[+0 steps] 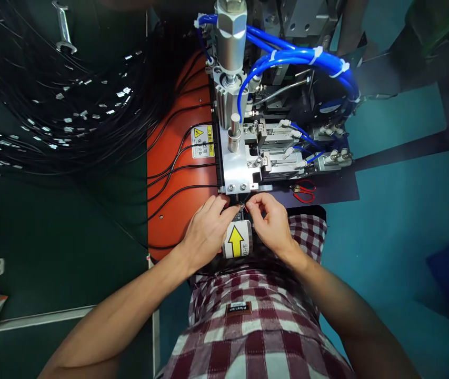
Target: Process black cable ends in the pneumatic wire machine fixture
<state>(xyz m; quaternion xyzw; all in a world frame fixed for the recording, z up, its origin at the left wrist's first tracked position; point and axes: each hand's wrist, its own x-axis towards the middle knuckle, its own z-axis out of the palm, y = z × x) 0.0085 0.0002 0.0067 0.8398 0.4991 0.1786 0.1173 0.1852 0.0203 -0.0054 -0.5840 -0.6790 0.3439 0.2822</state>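
Note:
My left hand [205, 231] is closed at the front of the machine, thumb and fingers curled at the end of the dark track [238, 216]; what they press on is hidden. From the other side my right hand [270, 223] pinches a thin wire [247, 208] that shows a bit of red at the fingertips. The two thumbs are close together just below the silver metal plate [237, 173]. Under them sits a white label with a yellow arrow [236, 241] pointing toward the machine.
Black cables [182, 167] run across the orange base plate [180, 210] to a large coiled bundle [90, 116] on the left. Blue air tubes [299, 57] arch over the machine's cylinders. Red-handled snips [303, 191] lie to the right. A wrench [64, 29] lies at the upper left.

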